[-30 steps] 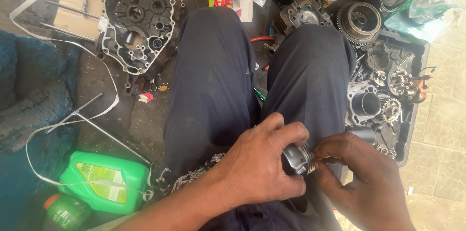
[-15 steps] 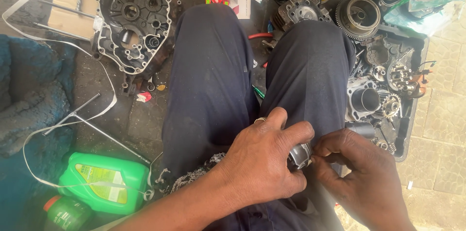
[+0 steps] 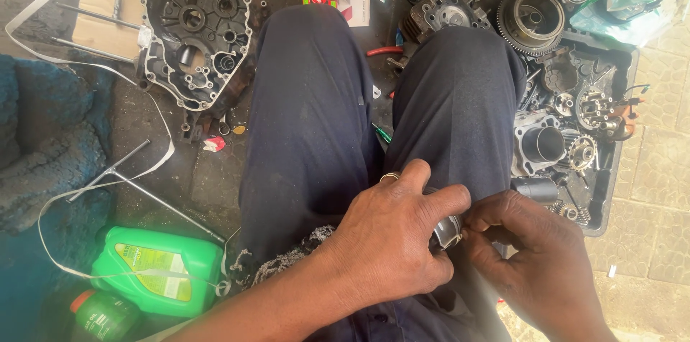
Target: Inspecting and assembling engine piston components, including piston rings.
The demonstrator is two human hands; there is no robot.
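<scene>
Head view: a small grooved metal cylinder, likely a piston point(image 3: 447, 230), is clamped in the left hand point(image 3: 388, 248) over the right thigh, steadied for fingertip work. Right hand point(image 3: 535, 256) fingertips are pinched at its rim. Tray of engine parts point(image 3: 624, 69) lies just beside; crankcase half point(image 3: 198, 33) well apart.

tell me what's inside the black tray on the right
The black tray holds loose engine parts: a cylinder, a flywheel at its top edge, small gears. What lies beneath them is covered.
</scene>
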